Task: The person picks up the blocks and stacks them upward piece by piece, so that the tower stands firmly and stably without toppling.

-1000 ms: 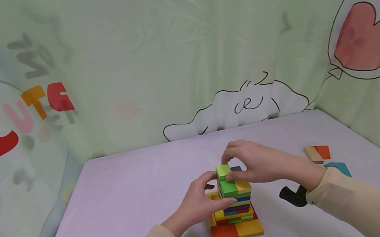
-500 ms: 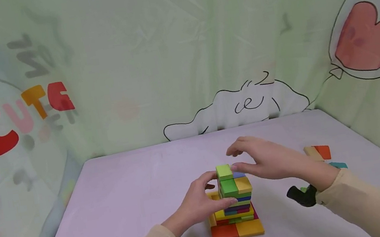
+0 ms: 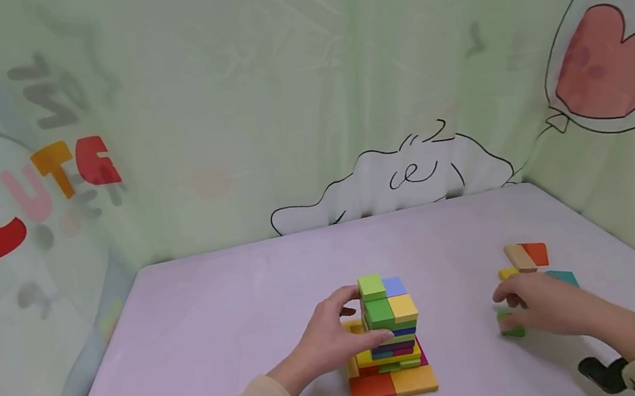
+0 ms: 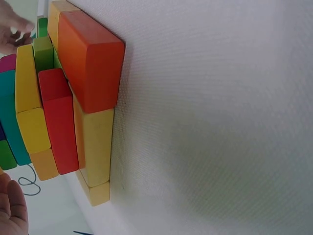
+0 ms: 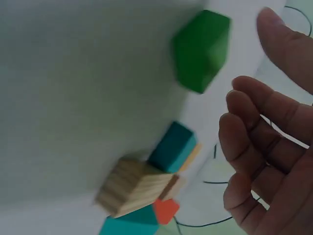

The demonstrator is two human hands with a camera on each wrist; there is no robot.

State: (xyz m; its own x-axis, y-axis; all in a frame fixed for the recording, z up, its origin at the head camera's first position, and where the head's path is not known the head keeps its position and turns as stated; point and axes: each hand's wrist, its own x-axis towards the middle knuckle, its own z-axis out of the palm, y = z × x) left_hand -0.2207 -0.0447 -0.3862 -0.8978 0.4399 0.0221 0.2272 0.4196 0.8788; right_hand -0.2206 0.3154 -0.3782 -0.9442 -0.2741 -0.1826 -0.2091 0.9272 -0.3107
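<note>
Right hand [image 3: 546,311] had left the top of the block tower [image 3: 388,334], where it hovered half a second earlier, and now sat low over the table [image 3: 219,322] at about 3 o'clock from the tower, well apart from it. Its fingers were loosely spread and gently bent, holding nothing; thumb and fingertips bracketed a small green block [image 3: 513,331] lying on the table, though whether they touched it could not be told. The right wrist view showed the same green block [image 5: 201,50] just off the fingertips [image 5: 247,110], blurred. Left hand [image 3: 338,338] was unchanged in place: at 9 o'clock of the tower, thumb and fingers curled against its middle layers. Tower: stacked coloured blocks, light green and blue on top, green and yellow beneath, on a wider base with a red and an orange-yellow block at the front edge; position near table centre, upright. The left wrist view showed the base layers close up, red block [image 4: 90,61] and yellow block [image 4: 95,142] touching the table. Loose blocks at 1 o'clock from the right hand: a wooden block [image 3: 519,257] touching an orange-red block [image 3: 537,253], a teal block [image 3: 563,276] nearer the hand, and a small yellow piece [image 3: 506,274] just beside the fingertips.
</note>
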